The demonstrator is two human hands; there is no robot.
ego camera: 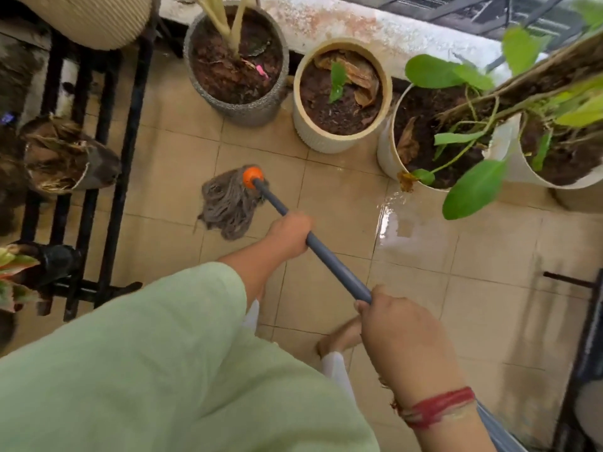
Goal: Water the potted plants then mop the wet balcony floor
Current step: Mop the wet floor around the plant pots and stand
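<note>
A grey string mop head with an orange collar lies spread on the beige floor tiles. Its grey-blue handle slants down to the right. My left hand grips the handle partway down, about a hand's width from the mop head. My right hand grips it higher up, nearer to me; a red thread band circles that wrist. A shiny puddle lies on the tiles to the right of the mop, below the leafy pots.
A grey pot, a cream pot and two white pots with green leaves stand along the far wall. A black metal rack with plants runs down the left. A dark metal frame stands at right. My bare foot is below the handle.
</note>
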